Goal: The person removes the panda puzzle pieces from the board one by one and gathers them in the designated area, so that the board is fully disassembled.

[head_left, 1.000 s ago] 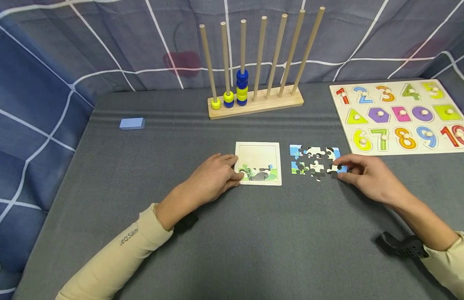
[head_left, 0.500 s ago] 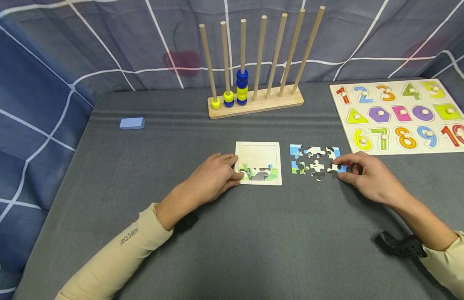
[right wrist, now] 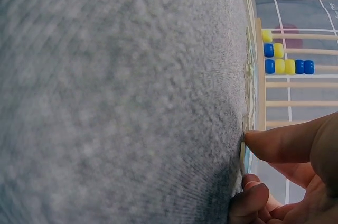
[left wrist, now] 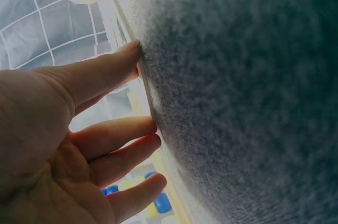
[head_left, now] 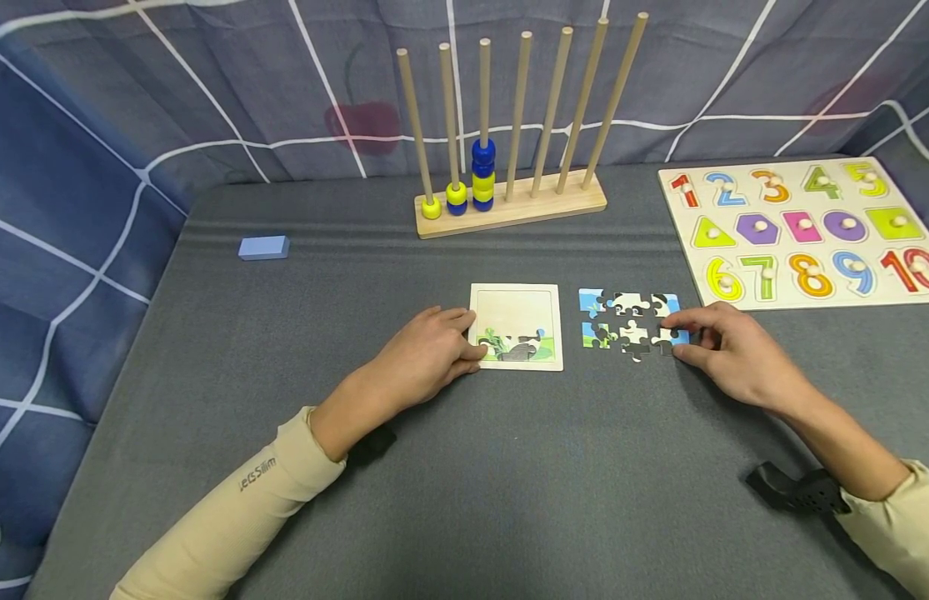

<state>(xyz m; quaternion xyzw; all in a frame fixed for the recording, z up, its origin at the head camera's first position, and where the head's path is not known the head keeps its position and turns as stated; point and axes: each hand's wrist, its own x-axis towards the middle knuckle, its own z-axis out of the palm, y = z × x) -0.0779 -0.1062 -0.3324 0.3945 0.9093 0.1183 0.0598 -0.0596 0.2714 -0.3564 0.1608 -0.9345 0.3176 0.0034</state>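
Head view: the right hand (head_left: 726, 358) pinches a small blue, white and black jigsaw piece (head_left: 672, 337) between thumb and index finger. The piece lies flat in that grip, at the near right end of a group of blue, green, black and white panda jigsaw pieces (head_left: 633, 332). The left hand (head_left: 430, 354), its fingers extended and spread, touches the left edge of a square, pale, panda-printed puzzle tray (head_left: 515, 308). The tray lies just beside the group, between the two hands.
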